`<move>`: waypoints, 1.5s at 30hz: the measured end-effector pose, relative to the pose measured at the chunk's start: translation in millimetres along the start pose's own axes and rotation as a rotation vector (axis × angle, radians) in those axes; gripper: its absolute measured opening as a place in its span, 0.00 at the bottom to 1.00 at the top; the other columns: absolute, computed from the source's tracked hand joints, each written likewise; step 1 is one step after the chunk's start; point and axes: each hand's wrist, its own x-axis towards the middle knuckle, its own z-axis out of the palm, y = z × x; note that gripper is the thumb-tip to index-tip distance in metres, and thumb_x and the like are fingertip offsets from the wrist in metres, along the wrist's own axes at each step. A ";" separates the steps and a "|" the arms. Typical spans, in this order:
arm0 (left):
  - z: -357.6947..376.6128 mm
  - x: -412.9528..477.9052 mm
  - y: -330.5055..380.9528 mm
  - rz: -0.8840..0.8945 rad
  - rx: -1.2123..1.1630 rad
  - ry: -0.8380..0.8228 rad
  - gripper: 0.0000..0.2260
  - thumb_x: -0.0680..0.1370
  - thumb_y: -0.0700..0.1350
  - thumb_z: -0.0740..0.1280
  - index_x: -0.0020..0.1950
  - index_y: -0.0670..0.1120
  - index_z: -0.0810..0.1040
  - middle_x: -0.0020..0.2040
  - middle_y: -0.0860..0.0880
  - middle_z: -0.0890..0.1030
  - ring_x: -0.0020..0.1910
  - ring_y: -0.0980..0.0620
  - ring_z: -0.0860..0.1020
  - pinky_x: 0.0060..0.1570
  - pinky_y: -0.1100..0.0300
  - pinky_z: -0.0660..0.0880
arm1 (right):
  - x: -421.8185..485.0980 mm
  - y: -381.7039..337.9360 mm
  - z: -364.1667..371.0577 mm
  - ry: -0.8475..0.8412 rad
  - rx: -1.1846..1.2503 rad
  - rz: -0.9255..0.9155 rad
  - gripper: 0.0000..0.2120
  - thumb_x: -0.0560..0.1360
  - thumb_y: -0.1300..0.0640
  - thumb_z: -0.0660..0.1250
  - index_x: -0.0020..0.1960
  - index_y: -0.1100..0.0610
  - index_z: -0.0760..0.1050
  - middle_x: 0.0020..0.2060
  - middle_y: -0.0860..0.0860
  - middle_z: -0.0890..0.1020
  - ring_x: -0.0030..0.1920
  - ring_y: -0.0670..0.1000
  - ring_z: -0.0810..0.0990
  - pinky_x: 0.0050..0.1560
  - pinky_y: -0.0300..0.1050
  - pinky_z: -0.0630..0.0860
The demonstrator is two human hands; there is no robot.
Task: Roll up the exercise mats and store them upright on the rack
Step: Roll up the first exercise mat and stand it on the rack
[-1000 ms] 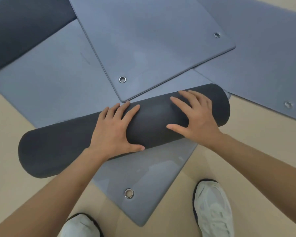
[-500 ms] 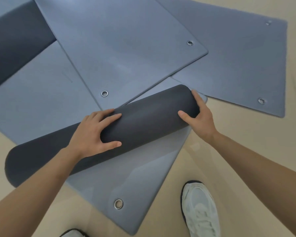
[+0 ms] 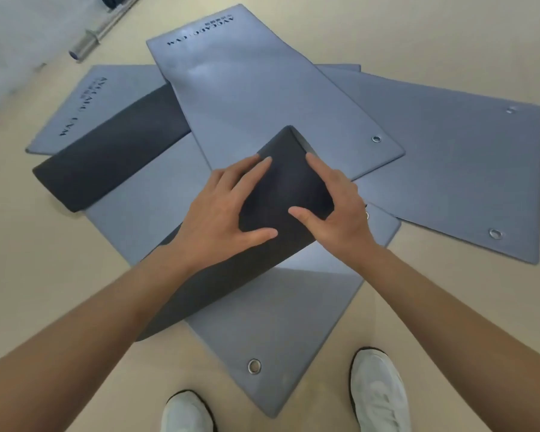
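A dark grey rolled mat [image 3: 286, 188] runs from the lower left up to the middle, its far end raised off the floor. My left hand [image 3: 228, 210] grips the roll from the left, fingers over its top and thumb across the front. From the right side my right hand [image 3: 337, 213] holds the same end, with the thumb on the dark surface. The roll's tail is a flat blue-grey mat [image 3: 278, 313] with a metal eyelet [image 3: 254, 366], lying under my arms.
Several flat blue-grey mats overlap on the beige floor: one with printed letters [image 3: 247, 88], one at the right [image 3: 449, 157], one at the left with a dark folded-over part [image 3: 106, 157]. A metal bar [image 3: 97, 31] lies top left. White shoes [image 3: 378, 391] stand below.
My view has risen and widened. The roll's right end came up off the floor, and both hands moved close together onto that raised end.
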 end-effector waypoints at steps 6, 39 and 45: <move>-112.0 -29.7 25.2 0.104 0.268 0.086 0.48 0.65 0.68 0.77 0.79 0.52 0.66 0.82 0.48 0.60 0.75 0.36 0.62 0.64 0.40 0.73 | 7.8 -97.2 1.6 -0.051 0.095 -0.343 0.34 0.69 0.56 0.80 0.68 0.58 0.66 0.59 0.48 0.73 0.56 0.44 0.70 0.57 0.53 0.74; -208.8 -240.3 39.6 0.000 0.225 0.388 0.29 0.60 0.59 0.85 0.47 0.40 0.80 0.51 0.41 0.81 0.70 0.32 0.72 0.53 0.38 0.81 | 7.7 -283.0 -7.6 -0.731 0.692 0.655 0.39 0.75 0.48 0.75 0.80 0.49 0.61 0.72 0.49 0.73 0.66 0.61 0.77 0.63 0.66 0.77; -234.7 -236.6 13.3 0.053 0.096 0.409 0.24 0.68 0.56 0.81 0.42 0.37 0.79 0.42 0.43 0.78 0.50 0.41 0.78 0.70 0.36 0.69 | 26.1 -305.4 24.4 -0.777 0.543 0.550 0.34 0.68 0.53 0.81 0.70 0.44 0.70 0.64 0.53 0.76 0.61 0.57 0.79 0.51 0.61 0.84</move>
